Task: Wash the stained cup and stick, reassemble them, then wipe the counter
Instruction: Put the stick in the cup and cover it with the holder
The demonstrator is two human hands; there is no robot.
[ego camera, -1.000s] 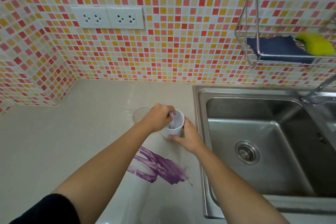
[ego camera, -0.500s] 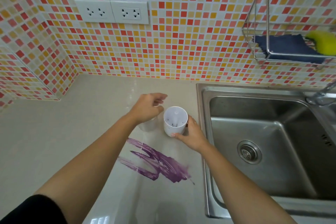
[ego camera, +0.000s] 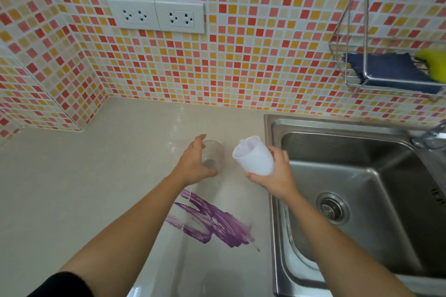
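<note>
My right hand [ego camera: 274, 177] grips a white plastic cup [ego camera: 254, 158], lifted off the counter and tilted with its mouth toward the upper left. A small white stick tip shows just inside its rim. My left hand [ego camera: 193, 164] wraps around a clear cup [ego camera: 213, 155] standing on the beige counter [ego camera: 96, 176]. A purple smear [ego camera: 212, 220] streaks the counter in front of both hands.
A steel sink [ego camera: 362, 200] with a drain lies to the right, its tap [ego camera: 432, 135] at the far right edge. A wire rack [ego camera: 357, 65] on the tiled wall holds a blue cloth [ego camera: 386, 67] and a yellow sponge [ego camera: 433, 65]. Two wall sockets [ego camera: 156, 15] sit above the counter.
My right hand has lifted the white cup from the counter and tilted it. My left hand left the white cup's rim and closed around the clear cup.
</note>
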